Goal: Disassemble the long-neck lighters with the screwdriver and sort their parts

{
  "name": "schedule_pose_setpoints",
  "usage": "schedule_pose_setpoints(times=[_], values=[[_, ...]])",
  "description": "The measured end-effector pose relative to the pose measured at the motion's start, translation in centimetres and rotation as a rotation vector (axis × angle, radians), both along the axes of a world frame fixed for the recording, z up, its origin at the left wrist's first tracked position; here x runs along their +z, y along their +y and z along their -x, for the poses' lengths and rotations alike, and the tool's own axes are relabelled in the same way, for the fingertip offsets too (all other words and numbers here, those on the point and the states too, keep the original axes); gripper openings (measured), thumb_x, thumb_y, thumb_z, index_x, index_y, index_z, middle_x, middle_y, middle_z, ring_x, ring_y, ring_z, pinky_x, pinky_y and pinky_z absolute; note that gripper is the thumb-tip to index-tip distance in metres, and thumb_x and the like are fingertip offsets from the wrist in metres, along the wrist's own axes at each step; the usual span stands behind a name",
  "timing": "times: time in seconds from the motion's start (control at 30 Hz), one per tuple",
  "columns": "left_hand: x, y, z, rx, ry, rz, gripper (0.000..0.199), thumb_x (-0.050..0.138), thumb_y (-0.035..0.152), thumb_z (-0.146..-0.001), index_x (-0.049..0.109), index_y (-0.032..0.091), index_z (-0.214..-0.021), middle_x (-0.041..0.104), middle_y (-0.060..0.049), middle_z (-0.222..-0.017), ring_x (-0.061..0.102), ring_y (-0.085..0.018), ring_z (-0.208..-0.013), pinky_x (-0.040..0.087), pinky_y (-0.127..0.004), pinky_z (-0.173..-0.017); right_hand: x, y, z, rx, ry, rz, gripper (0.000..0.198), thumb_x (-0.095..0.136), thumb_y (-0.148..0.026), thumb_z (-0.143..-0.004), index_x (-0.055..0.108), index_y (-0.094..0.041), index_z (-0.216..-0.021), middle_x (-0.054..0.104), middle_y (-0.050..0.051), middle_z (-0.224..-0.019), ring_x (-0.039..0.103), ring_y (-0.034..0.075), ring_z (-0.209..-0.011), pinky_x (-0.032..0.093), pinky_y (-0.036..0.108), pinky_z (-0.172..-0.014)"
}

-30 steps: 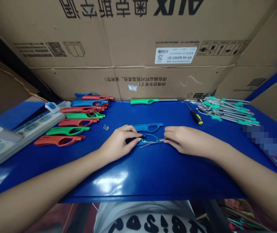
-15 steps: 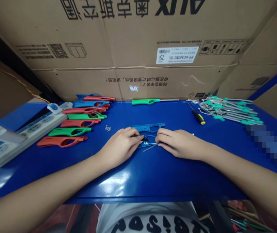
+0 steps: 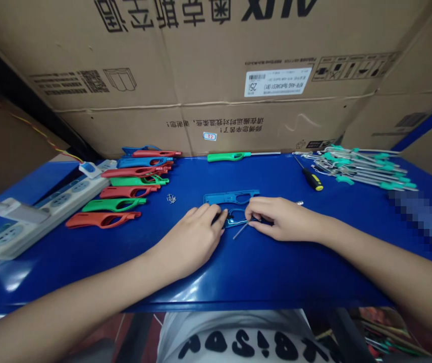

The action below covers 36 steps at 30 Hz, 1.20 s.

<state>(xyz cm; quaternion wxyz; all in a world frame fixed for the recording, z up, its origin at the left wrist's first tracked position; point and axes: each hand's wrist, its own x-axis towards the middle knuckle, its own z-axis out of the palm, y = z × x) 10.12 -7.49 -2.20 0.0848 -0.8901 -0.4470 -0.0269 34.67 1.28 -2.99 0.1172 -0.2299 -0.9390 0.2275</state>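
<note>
A blue lighter casing half [image 3: 234, 223] lies on the blue table, with a loop-shaped trigger opening and small dark and shiny parts inside. My left hand [image 3: 203, 237] is closed over its left end, holding it down and hiding much of it. At its right end my right hand [image 3: 276, 218] pinches thumb against fingers; a thin grey strip or tube [image 3: 240, 230] sticks out below the fingertips. What exactly the pinch holds is mostly hidden. Just behind them rests a second blue casing half [image 3: 221, 197], touched by neither hand's grip.
Several red, green and blue lighter casings [image 3: 119, 204] lie left, beside a power strip [image 3: 55, 206]. Small screws [image 3: 171, 199] are piled nearby. An assembled green lighter [image 3: 229, 157], a screwdriver [image 3: 312, 179] and metal lighter tubes [image 3: 363, 169] lie behind. A cardboard box [image 3: 185, 75] stands at the back.
My left fingers have shifted on the casing half. My right fingertips have moved slightly, and the thin strip now slants more steeply. The view has shifted a little.
</note>
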Motion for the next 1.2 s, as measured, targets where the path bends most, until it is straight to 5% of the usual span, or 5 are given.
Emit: schedule_pose_setpoints(times=[0.67,1.03,1.2], values=[[0.1,-1.1,-1.0,0.015,0.203,-0.047,0.055,0.031,0.002,-0.094,0.045,0.000,-0.147,0.063,-0.020,-0.110,0.059,-0.032,-0.100,0.050,-0.043,-0.082,0.0,0.1,0.1,-0.002,0.010,0.000,0.002,0.057,-0.022,-0.092,0.058,-0.020,-0.093,0.058,0.001,-0.086,0.051,0.013,-0.074,0.038,0.025,-0.067],[-0.6,0.6,1.3,0.069,-0.306,0.217,0.049,0.054,0.020,-0.099,0.049,0.017,-0.148,0.060,-0.012,-0.119,0.058,-0.026,-0.109,0.053,-0.043,-0.096,0.1,0.1,0.0,-0.006,-0.001,-0.001,0.004,0.057,-0.024,-0.094,0.058,-0.020,-0.095,0.059,0.001,-0.087,0.052,0.013,-0.075,0.038,0.025,-0.068],[-0.8,1.3,1.7,0.071,-0.414,0.168,0.049,0.064,0.020,-0.094,0.055,0.015,-0.141,0.063,-0.012,-0.125,0.061,-0.027,-0.114,0.053,-0.044,-0.102,0.1,0.3,-0.2,-0.007,0.002,-0.019,0.005,0.057,-0.024,-0.093,0.058,-0.020,-0.095,0.059,0.002,-0.087,0.052,0.014,-0.075,0.038,0.025,-0.068]])
